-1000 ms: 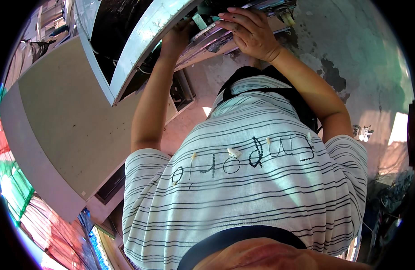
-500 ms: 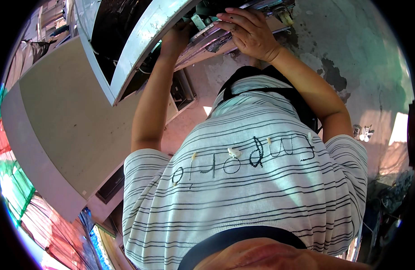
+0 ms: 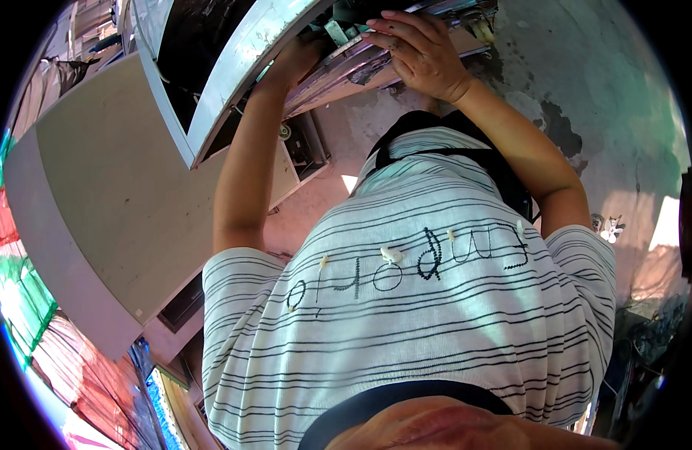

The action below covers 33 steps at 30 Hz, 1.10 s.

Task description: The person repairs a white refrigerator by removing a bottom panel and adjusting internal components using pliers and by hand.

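A white metal casing [image 3: 244, 56] with a dark, open inside tilts across the top of the view. My left hand [image 3: 301, 58] reaches into it past the curved rim, and its fingers are lost in shadow. Close to those fingers sits a small pale block [image 3: 335, 32] among dark parts. My right hand [image 3: 424, 56] is at the near edge strip [image 3: 361, 64] of the casing, fingers stretched out and slightly bent, with dark smudges on the skin. Nothing shows in its grip. Whether its fingertips press on the strip or hover just over it is unclear.
A large beige panel with a pale frame [image 3: 128, 180] fills the left side. Under my left forearm is an open box-like compartment [image 3: 304, 146]. Worn concrete floor [image 3: 616, 135] lies to the right, with a small white object [image 3: 611, 228] and tangled dark items [image 3: 653, 330] on it.
My left hand and forearm have shifted slightly left, showing more of the compartment beneath. My right hand keeps almost the same place and pose. The whole view has shifted slightly.
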Tool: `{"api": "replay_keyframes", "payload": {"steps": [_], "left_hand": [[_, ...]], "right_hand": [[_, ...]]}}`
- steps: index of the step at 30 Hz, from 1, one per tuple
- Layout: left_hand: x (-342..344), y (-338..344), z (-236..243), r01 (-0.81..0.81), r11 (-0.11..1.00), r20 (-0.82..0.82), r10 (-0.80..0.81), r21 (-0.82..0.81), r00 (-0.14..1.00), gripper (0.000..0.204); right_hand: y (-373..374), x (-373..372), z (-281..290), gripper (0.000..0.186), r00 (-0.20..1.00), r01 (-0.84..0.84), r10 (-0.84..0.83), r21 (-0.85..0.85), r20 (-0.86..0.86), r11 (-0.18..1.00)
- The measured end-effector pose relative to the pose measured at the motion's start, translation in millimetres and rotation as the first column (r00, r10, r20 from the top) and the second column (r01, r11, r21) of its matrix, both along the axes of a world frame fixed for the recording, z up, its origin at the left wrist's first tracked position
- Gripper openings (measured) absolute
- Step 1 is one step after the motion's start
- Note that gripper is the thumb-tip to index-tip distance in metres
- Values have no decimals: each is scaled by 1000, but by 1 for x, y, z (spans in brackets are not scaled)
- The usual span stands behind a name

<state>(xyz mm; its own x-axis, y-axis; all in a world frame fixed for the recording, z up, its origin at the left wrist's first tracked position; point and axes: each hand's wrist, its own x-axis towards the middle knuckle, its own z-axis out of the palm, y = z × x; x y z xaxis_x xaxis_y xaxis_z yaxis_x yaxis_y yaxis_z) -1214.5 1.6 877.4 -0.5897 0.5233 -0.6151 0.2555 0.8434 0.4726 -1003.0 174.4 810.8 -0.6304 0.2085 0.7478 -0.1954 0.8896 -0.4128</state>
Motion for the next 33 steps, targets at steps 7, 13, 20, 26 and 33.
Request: {"api": "replay_keyframes", "payload": {"steps": [7,13,20,26,33], "left_hand": [[0,11,11,464,861,-118,-493,-208,862,40],[-8,12,2,662,489,-246,-869,-569,430,38],[-12,19,-14,-29,985,172,59,-168,983,36],[-8,22,-14,10,998,162,1,-68,987,36],[-17,27,-26,222,940,68,-212,-258,975,35]], "right_hand": [[0,0,-1,43,1000,0,0,12,14,1000],[0,-1,-2,43,1000,-1,1,17,11,1000],[3,3,5,41,999,-31,31,-8,19,999],[7,8,11,38,996,-87,89,-46,27,995],[0,6,13,39,997,-66,68,-32,47,997]]}}
